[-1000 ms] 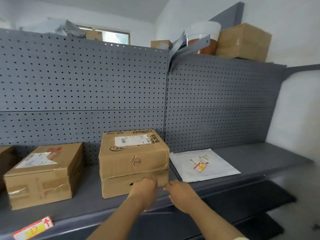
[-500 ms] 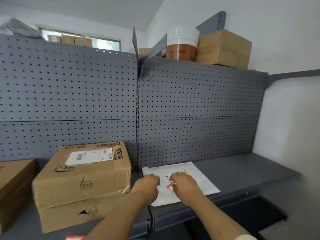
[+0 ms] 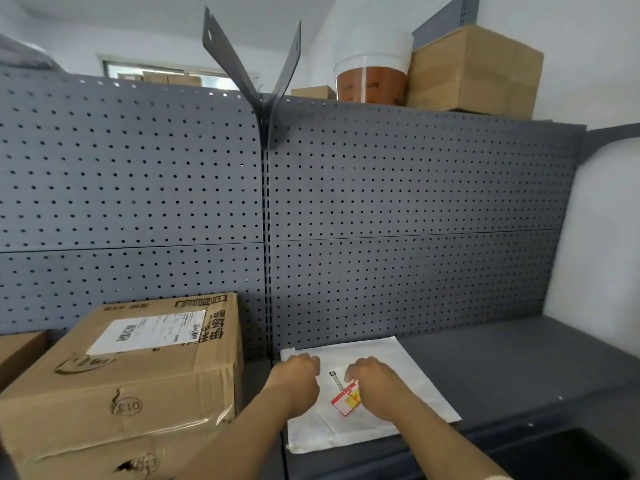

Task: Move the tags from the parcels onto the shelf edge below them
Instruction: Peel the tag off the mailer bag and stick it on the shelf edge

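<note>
A flat white mailer parcel [image 3: 398, 362] lies on the grey shelf [image 3: 519, 368], right of the upright post. A red and yellow tag [image 3: 346, 400] sits on its middle, one end lifted off the surface. My right hand [image 3: 377, 386] pinches the tag's upper end with curled fingers. My left hand [image 3: 298, 379] rests curled on the mailer's left part, pressing it down. A brown cardboard box [image 3: 138, 375] with a white shipping label stands to the left; I see no tag on it.
A second cardboard box [image 3: 17, 348] shows at the far left edge. Grey pegboard [image 3: 415, 209] backs the shelf. On top stand a cardboard box [image 3: 474, 71] and a white and orange tub [image 3: 372, 74]. A white wall [image 3: 602, 237] closes the right side.
The view has swung right from the box to the white mailer. Both hands moved onto the mailer, and my right hand has taken hold of the tag and lifted its end.
</note>
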{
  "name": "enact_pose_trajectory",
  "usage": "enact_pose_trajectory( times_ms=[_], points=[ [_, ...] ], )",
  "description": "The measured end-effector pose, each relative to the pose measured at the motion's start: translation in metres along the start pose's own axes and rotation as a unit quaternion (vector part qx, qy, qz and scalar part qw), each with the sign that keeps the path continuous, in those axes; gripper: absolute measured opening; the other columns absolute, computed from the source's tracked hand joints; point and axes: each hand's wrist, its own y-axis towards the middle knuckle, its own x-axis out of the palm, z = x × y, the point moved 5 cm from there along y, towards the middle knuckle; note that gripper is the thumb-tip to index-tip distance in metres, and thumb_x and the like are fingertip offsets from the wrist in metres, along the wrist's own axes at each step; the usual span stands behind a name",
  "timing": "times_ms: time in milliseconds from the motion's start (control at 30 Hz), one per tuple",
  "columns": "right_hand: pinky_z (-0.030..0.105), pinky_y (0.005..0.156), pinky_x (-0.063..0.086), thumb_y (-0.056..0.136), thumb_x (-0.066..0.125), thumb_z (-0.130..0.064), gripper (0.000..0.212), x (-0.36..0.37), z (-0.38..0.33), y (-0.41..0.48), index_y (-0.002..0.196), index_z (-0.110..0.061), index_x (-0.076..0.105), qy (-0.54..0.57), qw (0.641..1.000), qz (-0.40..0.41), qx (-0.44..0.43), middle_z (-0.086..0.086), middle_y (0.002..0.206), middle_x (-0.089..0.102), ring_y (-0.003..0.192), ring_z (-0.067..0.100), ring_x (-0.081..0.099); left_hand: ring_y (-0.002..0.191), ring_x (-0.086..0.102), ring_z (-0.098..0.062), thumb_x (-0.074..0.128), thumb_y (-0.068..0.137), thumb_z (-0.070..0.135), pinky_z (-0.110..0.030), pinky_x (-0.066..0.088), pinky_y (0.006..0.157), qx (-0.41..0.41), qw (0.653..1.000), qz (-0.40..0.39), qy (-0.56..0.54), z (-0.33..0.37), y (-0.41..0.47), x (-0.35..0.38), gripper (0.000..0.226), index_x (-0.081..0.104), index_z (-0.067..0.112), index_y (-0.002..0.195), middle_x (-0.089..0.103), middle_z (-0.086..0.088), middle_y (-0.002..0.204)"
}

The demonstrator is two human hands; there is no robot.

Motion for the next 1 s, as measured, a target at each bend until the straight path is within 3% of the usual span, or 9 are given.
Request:
enact_pose_trajectory(
  times_ms=[267,400,667,1000],
  points=[
    [0.038,0.104,0.038,0.091,0.049,-0.002,0.048,0.032,0.003,0.016,0.138,-0.012,0.043,-0.072,0.991,-0.106,-0.024,0.013,0.137,0.046,0.122,0.03,0.046,0.119,0.053,-0.03,0.04,0.095,0.01,-0.038,0.045,0.1,-0.002,0.999,-0.029,0.016,-0.01,0.017,0.013,0.038,0.051,0.013,0.132,0.051,-0.01,0.136],
    [0.035,0.103,0.038,0.089,0.052,0.0,0.05,0.037,0.011,0.018,0.136,-0.014,0.047,-0.071,0.995,-0.075,-0.013,0.012,0.133,0.047,0.12,0.028,0.046,0.12,0.053,-0.03,0.04,0.096,0.01,-0.037,0.044,0.101,0.007,0.999,-0.036,0.025,-0.013,0.019,0.014,0.038,0.051,0.012,0.132,0.051,-0.01,0.136],
    [0.035,0.091,0.041,0.09,0.049,0.001,0.033,0.022,0.019,0.005,0.119,-0.01,0.06,-0.122,0.992,-0.026,0.015,0.012,0.122,0.057,0.114,0.028,0.05,0.118,0.054,-0.03,0.039,0.095,0.009,-0.037,0.045,0.1,0.04,0.999,-0.031,0.021,-0.002,0.011,0.011,0.038,0.052,0.012,0.131,0.052,-0.01,0.135],
    [0.033,0.089,0.045,0.094,0.045,-0.006,0.034,-0.003,0.021,-0.046,0.121,-0.018,0.061,-0.041,0.995,0.057,0.068,0.007,0.118,0.059,0.109,0.024,0.052,0.115,0.055,-0.029,0.039,0.095,0.005,-0.035,0.044,0.094,0.085,0.996,-0.021,0.033,0.028,-0.028,0.017,0.04,0.053,0.013,0.131,0.053,-0.01,0.135]
  ],
)
